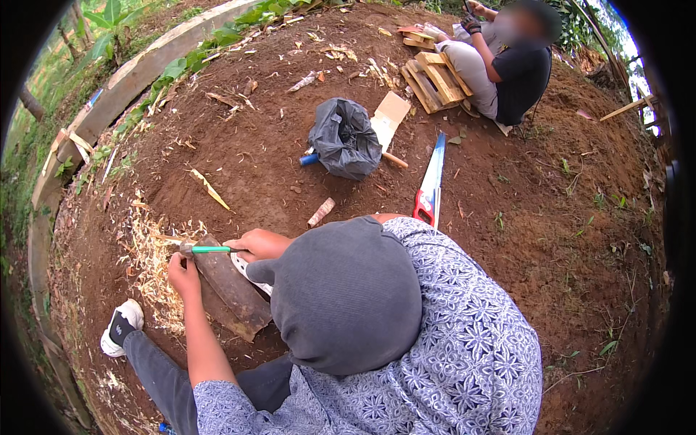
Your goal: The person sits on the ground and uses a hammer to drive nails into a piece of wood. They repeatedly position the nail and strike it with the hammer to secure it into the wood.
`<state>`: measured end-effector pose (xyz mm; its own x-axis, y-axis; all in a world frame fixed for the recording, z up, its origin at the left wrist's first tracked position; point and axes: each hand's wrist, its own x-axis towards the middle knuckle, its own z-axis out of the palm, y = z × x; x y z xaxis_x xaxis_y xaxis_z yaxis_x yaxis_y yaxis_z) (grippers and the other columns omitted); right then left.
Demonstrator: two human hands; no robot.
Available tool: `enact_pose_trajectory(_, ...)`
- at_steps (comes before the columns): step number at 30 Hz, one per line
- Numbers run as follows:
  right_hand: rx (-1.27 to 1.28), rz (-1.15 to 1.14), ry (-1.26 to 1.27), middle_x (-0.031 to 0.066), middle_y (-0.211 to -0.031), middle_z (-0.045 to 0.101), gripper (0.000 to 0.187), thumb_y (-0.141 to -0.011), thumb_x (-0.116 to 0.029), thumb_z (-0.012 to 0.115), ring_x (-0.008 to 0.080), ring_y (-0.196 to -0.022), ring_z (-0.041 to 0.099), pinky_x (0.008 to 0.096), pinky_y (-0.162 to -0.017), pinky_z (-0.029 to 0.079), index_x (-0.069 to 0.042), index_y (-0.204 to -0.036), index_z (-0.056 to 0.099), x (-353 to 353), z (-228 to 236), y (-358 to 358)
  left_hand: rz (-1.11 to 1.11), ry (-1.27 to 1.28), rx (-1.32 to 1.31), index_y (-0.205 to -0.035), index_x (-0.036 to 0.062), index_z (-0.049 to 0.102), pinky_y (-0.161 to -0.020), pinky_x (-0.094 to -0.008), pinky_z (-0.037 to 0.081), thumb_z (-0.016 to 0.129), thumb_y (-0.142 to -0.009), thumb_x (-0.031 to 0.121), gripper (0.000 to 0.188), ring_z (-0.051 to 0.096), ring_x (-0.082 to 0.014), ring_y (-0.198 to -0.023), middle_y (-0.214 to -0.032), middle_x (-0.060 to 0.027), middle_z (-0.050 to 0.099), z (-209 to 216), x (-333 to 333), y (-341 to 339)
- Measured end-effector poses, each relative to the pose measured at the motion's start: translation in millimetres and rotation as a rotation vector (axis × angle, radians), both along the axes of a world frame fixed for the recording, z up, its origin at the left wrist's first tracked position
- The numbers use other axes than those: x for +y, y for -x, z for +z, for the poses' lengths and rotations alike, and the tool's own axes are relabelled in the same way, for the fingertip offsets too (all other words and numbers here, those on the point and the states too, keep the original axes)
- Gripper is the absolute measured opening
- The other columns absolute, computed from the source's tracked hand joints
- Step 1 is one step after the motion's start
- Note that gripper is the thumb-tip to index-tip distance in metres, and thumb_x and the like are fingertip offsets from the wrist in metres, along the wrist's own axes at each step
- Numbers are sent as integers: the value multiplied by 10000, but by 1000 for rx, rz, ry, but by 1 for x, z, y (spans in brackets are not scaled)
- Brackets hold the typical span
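My right hand [257,244] is closed round the dark grip of a hammer [212,249] with a green handle. The handle points left, over the far end of a dark, weathered wooden block [235,293] on the soil. Just below the hammer's head, my left hand [183,274] is closed with its fingertips together. Whatever it may hold is too small to make out. A pale strip of wood [172,238] lies close by, beside the hammer head. Pale wood shavings [148,264] are spread on the ground left of the block.
A handsaw [432,177] with a red handle lies to the right. Beyond the block stand a black plastic bag [344,138] and a cardboard piece [390,117]. Another person [500,65] sits at the far right, near a wooden pallet-like stand [435,80]. A concrete edge [123,76] curves along the left.
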<state>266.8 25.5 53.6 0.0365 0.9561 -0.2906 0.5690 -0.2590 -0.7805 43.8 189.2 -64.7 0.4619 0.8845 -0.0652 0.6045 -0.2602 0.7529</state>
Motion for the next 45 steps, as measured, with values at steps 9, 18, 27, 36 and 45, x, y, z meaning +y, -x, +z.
enact_pose_trajectory(9, 48, -59, -216, 203, -934, 675, 471, -968, -121, 636, 391, -907, 667, 486, -798, 510, -114, -1438, 596, 6, 15, 2, 18, 54, -177, -892, -7, 647, -715, -335, 486, 728, -926, 100, 139, 604, -180, -729, -794, -91, 649, -5, -1, 0)
enact_pose_trajectory(18, -14, -47, -302, 196, -881, 671, 486, -968, -142, 648, 375, -813, 671, 483, -730, 521, -133, -1450, 586, 2, -11, 4, 19, -39, -179, -898, -11, 660, -664, -311, 468, 725, -939, 102, 137, 570, -136, -683, -775, -62, 643, -12, -2, 0)
enact_pose_trajectory(27, -44, 41, -48, 186, -846, 649, 488, -972, -107, 655, 362, -796, 657, 474, -729, 517, -123, -1454, 586, -1, -6, -1, -1, -94, -55, -860, 1, 637, -694, -329, 492, 715, -947, 106, 158, 602, -174, -705, -796, -73, 645, -17, -1, 3)
enact_pose_trajectory(36, -7, -45, -262, 213, -860, 661, 491, -965, -104, 647, 384, -805, 665, 476, -731, 521, -133, -1452, 589, 1, -15, 6, 15, -23, -112, -866, -2, 611, -712, -387, 495, 711, -939, 112, 169, 606, -279, -726, -814, -124, 628, -10, -3, -4)
enact_pose_trajectory(45, 43, -120, -370, 238, -865, 667, 492, -974, -127, 629, 407, -813, 663, 509, -743, 512, -119, -1463, 574, 9, 1, 8, -3, -8, -124, -867, 2, 614, -709, -405, 486, 707, -942, 117, 167, 602, -301, -729, -811, -138, 616, -2, -5, -1)
